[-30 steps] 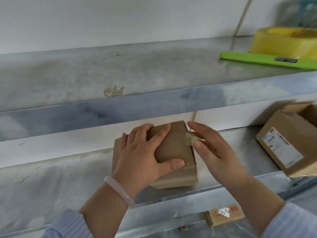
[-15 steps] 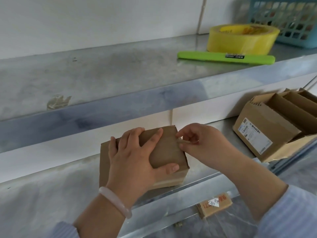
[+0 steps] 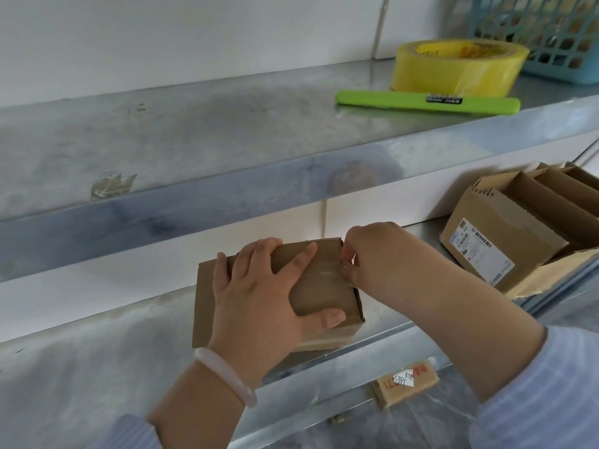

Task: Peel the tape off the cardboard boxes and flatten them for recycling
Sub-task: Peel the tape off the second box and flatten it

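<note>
A small closed cardboard box (image 3: pixel 321 296) lies on the lower metal shelf (image 3: pixel 97 367). My left hand (image 3: pixel 259 303) lies on its top, fingers spread over the far edge and thumb along the near edge, holding it down. My right hand (image 3: pixel 379 257) is at the box's right edge, fingers curled and pinching a strip of clear tape (image 3: pixel 343 270) there. The tape runs across the box top. A second, larger cardboard box (image 3: pixel 505 234) with a shipping label stands opened at the right of the same shelf.
On the upper shelf (image 3: pixel 194 131) sit a yellow tape roll (image 3: pixel 453 68), a green utility knife (image 3: pixel 428 100) and a blue plastic basket (image 3: pixel 547 34). A scrap of tape (image 3: pixel 111 186) sticks to that shelf's edge. Below the lower shelf lies a small labelled carton (image 3: pixel 405 384).
My right hand went from flat fingers at the box's right edge to a curled pinch on the tape. The view swung right and up, showing the basket and open box.
</note>
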Demonstrator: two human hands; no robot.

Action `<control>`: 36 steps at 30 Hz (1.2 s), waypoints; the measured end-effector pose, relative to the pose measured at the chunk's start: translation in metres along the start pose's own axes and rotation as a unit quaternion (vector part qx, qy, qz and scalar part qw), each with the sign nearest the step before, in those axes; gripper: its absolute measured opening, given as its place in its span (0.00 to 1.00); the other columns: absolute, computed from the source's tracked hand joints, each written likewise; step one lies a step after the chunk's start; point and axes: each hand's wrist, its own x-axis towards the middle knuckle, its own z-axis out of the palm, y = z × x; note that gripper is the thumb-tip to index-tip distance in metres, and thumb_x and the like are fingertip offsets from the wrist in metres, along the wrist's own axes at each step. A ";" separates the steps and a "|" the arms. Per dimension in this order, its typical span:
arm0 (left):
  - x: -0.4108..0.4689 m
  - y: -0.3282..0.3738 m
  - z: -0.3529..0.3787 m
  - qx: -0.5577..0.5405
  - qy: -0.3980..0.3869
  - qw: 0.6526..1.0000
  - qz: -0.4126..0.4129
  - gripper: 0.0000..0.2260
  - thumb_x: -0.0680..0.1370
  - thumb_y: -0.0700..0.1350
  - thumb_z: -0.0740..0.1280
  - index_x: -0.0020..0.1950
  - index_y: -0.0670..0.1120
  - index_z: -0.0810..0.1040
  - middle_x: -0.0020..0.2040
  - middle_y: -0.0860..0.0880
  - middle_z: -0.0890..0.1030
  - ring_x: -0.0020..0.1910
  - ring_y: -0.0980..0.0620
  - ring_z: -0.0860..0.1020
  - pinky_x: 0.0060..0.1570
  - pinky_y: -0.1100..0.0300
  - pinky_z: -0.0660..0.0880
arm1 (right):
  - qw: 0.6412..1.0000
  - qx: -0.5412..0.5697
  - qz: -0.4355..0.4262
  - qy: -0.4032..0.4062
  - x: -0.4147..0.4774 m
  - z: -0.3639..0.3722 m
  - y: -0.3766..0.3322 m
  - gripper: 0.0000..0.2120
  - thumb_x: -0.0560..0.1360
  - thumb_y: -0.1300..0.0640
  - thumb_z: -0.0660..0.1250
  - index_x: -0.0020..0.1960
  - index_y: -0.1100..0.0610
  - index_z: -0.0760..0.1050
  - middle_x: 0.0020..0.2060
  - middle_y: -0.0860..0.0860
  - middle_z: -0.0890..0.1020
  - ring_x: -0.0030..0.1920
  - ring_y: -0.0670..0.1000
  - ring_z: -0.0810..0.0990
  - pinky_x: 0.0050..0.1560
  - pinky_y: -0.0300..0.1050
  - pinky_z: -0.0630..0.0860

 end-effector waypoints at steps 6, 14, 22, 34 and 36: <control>0.002 -0.005 0.001 -0.014 -0.005 1.000 -0.007 0.43 0.60 0.83 0.40 0.73 0.70 0.55 0.72 0.54 0.60 0.73 0.50 0.57 0.74 0.40 0.45 | 0.998 0.028 -0.052 -0.023 0.000 0.000 0.004 0.05 0.76 0.59 0.60 0.43 0.52 0.71 0.41 0.48 0.74 0.40 0.49 0.73 0.35 0.39 0.66; 0.006 -0.014 0.000 -0.040 -0.008 0.999 -0.009 0.44 0.60 0.84 0.42 0.73 0.70 0.54 0.72 0.55 0.60 0.72 0.51 0.58 0.74 0.40 0.48 | 0.970 0.206 -0.116 0.048 -0.007 0.028 0.018 0.10 0.78 0.59 0.60 0.42 0.46 0.65 0.42 0.42 0.71 0.43 0.43 0.72 0.43 0.30 0.67; 0.018 -0.025 -0.001 -0.037 -0.032 0.999 -0.016 0.45 0.58 0.84 0.39 0.74 0.70 0.49 0.71 0.56 0.57 0.72 0.51 0.56 0.73 0.43 0.49 | 0.929 0.326 -0.085 0.151 -0.006 0.034 0.017 0.11 0.77 0.53 0.66 0.55 0.37 0.75 0.49 0.39 0.79 0.49 0.40 0.79 0.52 0.31 0.74; 0.018 -0.028 0.003 -0.040 -0.030 0.999 -0.016 0.45 0.58 0.84 0.38 0.74 0.70 0.50 0.72 0.56 0.58 0.72 0.50 0.57 0.74 0.43 0.50 | 0.974 0.180 -0.106 0.094 0.012 0.018 -0.011 0.03 0.74 0.54 0.70 0.42 0.50 0.78 0.44 0.44 0.74 0.52 0.46 0.71 0.54 0.37 0.66; 0.018 -0.034 0.004 -0.047 -0.023 0.998 -0.021 0.44 0.59 0.84 0.39 0.73 0.71 0.49 0.71 0.57 0.58 0.71 0.51 0.58 0.72 0.44 0.53 | 0.955 0.269 -0.079 0.096 0.013 0.021 -0.011 0.06 0.75 0.53 0.68 0.39 0.47 0.75 0.41 0.42 0.76 0.47 0.43 0.74 0.49 0.35 0.69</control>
